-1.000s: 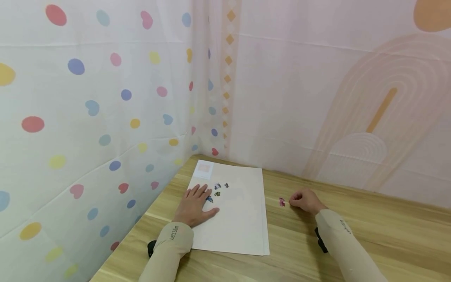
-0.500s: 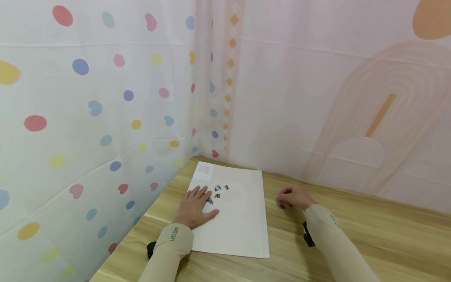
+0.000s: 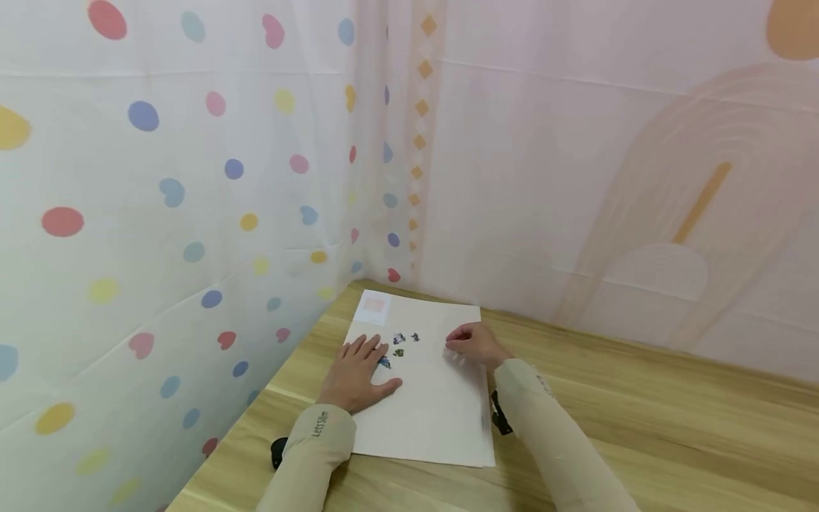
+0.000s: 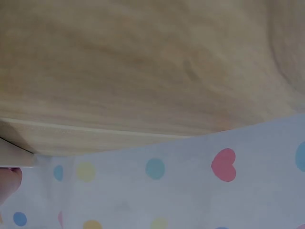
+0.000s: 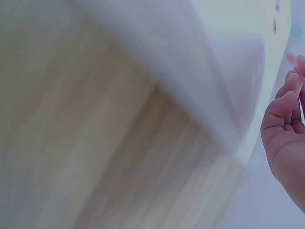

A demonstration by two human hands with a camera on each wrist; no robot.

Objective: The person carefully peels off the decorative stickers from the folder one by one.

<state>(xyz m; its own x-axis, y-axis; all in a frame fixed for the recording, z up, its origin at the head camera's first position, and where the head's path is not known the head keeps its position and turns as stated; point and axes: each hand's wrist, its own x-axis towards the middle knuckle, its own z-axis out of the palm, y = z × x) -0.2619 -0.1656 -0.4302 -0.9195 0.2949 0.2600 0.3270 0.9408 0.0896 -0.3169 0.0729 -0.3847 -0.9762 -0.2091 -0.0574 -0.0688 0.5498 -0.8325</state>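
Small coloured pieces [image 3: 399, 353], four of them, on the white sheet [image 3: 429, 419]

The thumb and forefinger of the right hand [image 3: 476, 343] meet at their tips, and they seem clamped on one small pink-red thing [image 5: 291, 59]. It shows only near the border of the right wrist view, blurred, so I cannot make out its shape. This hand stands over the right part of the sheet with its wrist bent inward; whether the fingertips touch the paper, I cannot tell.

The left hand [image 3: 357, 373] lies flat on the left side of the sheet, palm down, with the fingers slightly apart and the thumb pointing away from them. In the left wrist view only a small part of it enters, cut off at the left border. Beside its forefinger is the blue piece [image 3: 385, 363], partly hidden by the hand. Near it I count three more: one green piece, one pale purple piece [image 3: 399, 338] and one dark piece [image 3: 415, 337]. They lie apart, and their details are too small to read.

On the upper left corner of the sheet is one white card [image 3: 374, 307] with pink print. The sheet lies on the wooden surface [image 3: 640, 419]. Two beige sleeves [image 3: 563, 448] cover the arms. Behind are one dotted cloth [image 3: 96, 171] and one pinkish cloth [image 3: 525, 178].
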